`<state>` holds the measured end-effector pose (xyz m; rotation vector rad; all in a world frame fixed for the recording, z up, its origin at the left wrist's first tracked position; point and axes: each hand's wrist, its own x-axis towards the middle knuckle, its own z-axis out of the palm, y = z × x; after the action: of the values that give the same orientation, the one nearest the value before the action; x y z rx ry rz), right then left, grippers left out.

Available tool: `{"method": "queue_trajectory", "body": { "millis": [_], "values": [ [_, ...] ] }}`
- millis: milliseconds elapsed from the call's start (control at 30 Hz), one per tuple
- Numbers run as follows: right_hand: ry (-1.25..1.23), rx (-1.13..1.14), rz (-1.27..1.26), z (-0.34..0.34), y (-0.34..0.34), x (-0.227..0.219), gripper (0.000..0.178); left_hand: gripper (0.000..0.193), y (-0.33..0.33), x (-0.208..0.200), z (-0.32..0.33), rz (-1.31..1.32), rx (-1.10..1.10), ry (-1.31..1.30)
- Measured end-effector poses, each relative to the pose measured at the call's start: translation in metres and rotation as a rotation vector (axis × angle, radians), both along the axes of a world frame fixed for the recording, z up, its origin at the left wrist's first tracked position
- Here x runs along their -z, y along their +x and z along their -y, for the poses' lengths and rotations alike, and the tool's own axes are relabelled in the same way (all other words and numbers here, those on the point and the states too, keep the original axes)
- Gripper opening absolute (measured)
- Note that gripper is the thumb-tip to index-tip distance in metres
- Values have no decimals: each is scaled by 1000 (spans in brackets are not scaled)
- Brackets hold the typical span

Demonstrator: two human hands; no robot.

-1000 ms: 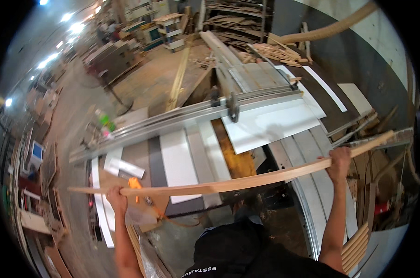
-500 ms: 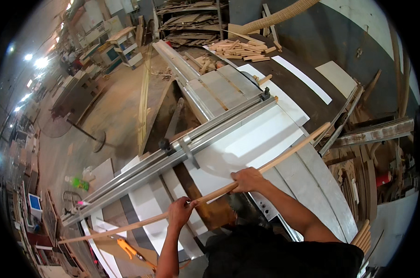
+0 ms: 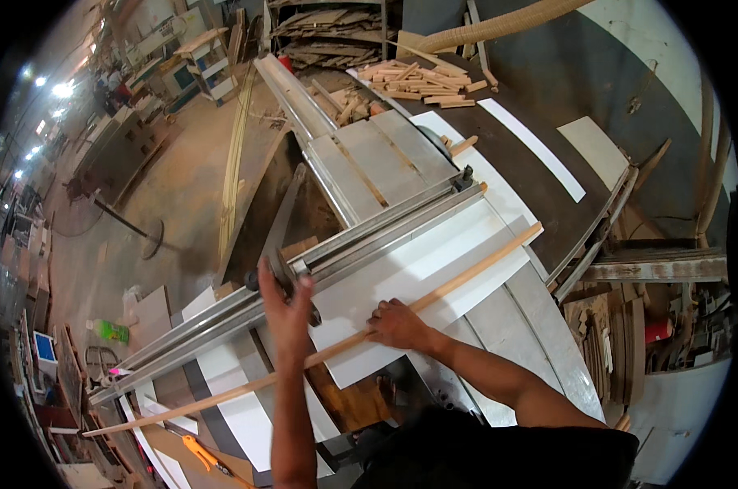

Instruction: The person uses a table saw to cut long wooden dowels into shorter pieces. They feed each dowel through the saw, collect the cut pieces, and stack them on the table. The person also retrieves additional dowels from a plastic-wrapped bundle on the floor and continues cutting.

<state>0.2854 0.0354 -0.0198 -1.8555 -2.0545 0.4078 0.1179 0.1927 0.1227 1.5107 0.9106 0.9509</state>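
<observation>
A long, narrow wooden strip (image 3: 460,282) lies slantwise across the saw table, its left end reaching past the white boards. My right hand (image 3: 399,324) is closed on this strip near its middle, knuckles up. Off the strip, my left hand (image 3: 287,308) is raised at the long metal fence (image 3: 393,231). Its fingers are spread around the sliding stop (image 3: 314,316), which they partly hide; whether they touch it is unclear. My left forearm crosses above the strip. Beneath the strip lies a white panel (image 3: 361,298).
An orange-handled air gun (image 3: 202,453) lies at the lower left. Beyond the fence, a round saw blade (image 3: 437,140) shows beside a short wooden piece (image 3: 464,146). Cut wooden pieces (image 3: 418,80) are heaped on the dark table. A green-labelled bottle (image 3: 108,330) stands at left.
My left hand has let go of the strip and moved up to the stop on the fence. My right hand and the strip have shifted left, toward the fence.
</observation>
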Motion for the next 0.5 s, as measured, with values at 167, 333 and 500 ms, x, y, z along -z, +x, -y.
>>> {"method": "queue_trajectory", "body": {
  "millis": [167,333,500],
  "values": [
    [182,166,53,12,26,-9,31,63,17,-34,-48,338,-118,302],
    [72,290,89,43,66,-5,47,66,-3,58,37,-419,309,720],
    [5,421,94,74,97,4,52,73,-52,158,75,-912,308,650]
  ]
}}
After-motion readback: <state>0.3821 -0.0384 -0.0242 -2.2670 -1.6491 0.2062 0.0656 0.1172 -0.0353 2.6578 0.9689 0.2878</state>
